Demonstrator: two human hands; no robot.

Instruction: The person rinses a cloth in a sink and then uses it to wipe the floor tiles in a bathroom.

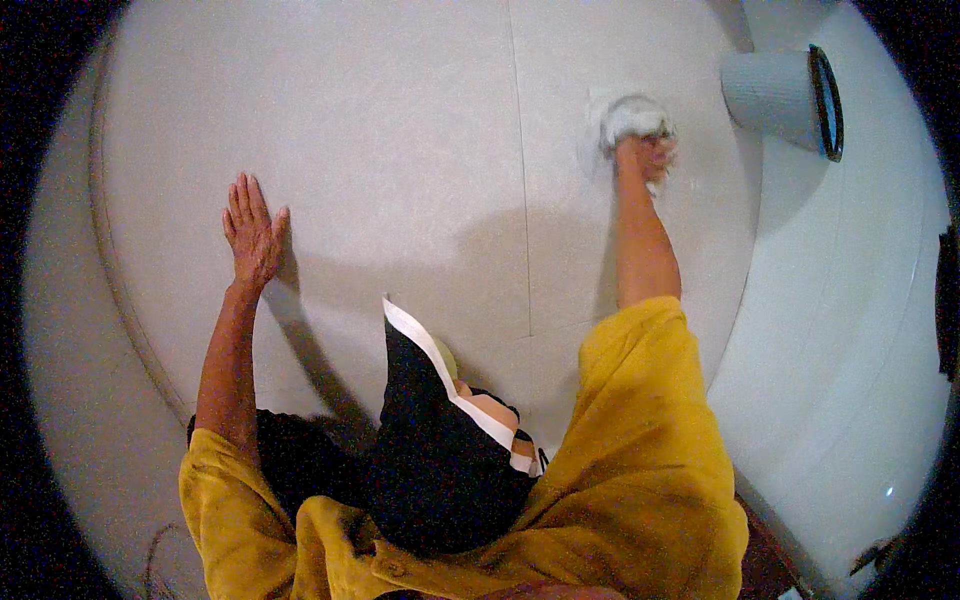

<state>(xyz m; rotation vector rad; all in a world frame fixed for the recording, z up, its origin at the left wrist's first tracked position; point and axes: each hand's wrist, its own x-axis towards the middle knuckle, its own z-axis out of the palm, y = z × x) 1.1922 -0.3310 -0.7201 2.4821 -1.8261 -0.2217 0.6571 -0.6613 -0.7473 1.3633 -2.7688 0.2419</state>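
My left hand (pixel 255 236) lies flat, palm down, on a pale tiled floor (pixel 390 135). Its fingers point forward, the thumb stands apart, and it holds nothing. Farther forward on the right, my right hand (pixel 651 156) presses a white cloth (pixel 636 118) against the same surface. Motion blurs both the hand and the cloth, so the fingers are hard to make out. A thin dark seam (pixel 517 142) runs between my two hands. Yellow sleeves (pixel 645 375) cover my upper arms, and black fabric with a white edge (pixel 450 435) is over my legs.
A light grey ribbed waste bin (pixel 772 97) with a dark rim stands to the right of the cloth, by a pale wall (pixel 832 315). A raised edge (pixel 101 187) curves along the left side. A thin cord-like line (pixel 154 555) shows at lower left.
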